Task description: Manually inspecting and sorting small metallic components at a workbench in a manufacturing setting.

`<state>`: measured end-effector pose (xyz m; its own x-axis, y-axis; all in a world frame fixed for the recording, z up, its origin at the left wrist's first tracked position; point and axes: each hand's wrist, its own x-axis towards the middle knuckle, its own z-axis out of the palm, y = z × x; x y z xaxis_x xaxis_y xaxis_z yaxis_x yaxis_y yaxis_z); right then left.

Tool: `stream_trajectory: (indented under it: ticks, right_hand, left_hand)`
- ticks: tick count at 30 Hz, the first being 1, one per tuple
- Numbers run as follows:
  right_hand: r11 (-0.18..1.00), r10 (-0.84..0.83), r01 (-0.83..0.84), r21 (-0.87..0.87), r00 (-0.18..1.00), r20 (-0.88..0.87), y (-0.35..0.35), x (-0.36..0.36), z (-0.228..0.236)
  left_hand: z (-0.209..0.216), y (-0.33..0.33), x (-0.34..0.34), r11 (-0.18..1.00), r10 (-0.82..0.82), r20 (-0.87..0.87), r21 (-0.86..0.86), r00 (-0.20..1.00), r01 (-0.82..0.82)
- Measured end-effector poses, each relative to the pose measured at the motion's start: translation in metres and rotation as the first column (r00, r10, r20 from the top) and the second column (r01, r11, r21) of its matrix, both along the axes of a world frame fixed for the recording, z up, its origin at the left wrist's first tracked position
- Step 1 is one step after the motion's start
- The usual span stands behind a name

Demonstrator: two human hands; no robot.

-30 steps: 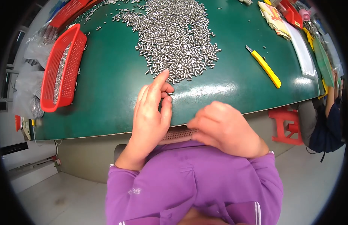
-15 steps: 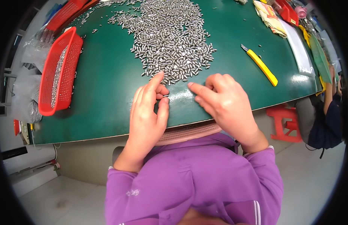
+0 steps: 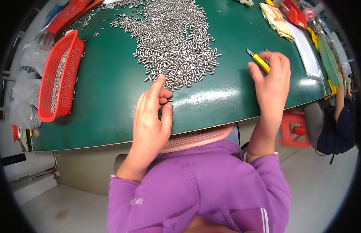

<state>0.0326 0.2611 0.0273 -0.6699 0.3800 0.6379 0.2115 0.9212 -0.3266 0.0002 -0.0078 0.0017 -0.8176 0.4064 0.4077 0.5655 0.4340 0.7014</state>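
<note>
A pile of small shiny metal pins (image 3: 170,42) is spread over the green tabletop. Just below its near edge, my left hand (image 3: 151,116) pinches one small metal pin (image 3: 169,100) between thumb and fingers. Its index finger is stretched out to the edge of the pile. To the right, my right hand (image 3: 273,79) hovers at a yellow utility knife (image 3: 261,63) with thumb and fingers apart. The hand hides the knife's handle end, while the blade tip points to the far left. I cannot make out whether the fingers touch the knife.
A red perforated basket (image 3: 58,77) with metal pins inside stands on the left, beside plastic bags (image 3: 23,93). At the far right lie a patterned cloth (image 3: 277,21) and a red bin (image 3: 294,14). A pink basket (image 3: 198,140) sits under the table's front edge. Another person (image 3: 336,128) is at the right.
My right hand has moved right and away from the near edge of the pile to the utility knife, its fingers spreading. My left hand has stayed in place with the pin.
</note>
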Motion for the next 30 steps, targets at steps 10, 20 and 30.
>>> stream_trajectory:
  ticks: [10, 20, 30]
  right_hand:
    - [0.753, 0.65, -0.629, -0.192, 0.756, 0.074, -0.074, -0.001, -0.013]
    - [0.702, 0.694, -0.664, -0.258, 0.719, 0.037, -0.083, -0.005, -0.016]
    - [0.642, 0.751, -0.717, -0.273, 0.659, 0.036, -0.08, -0.001, -0.014]
  left_hand:
    - [0.004, 0.008, 0.0, 0.997, -0.057, -0.014, -0.057, 0.998, 0.056]
    - [0.0, 0.009, -0.004, 0.994, -0.113, -0.014, -0.008, 0.994, 0.113]
    - [-0.002, 0.01, -0.001, 0.998, -0.055, -0.001, 0.016, 0.999, 0.055]
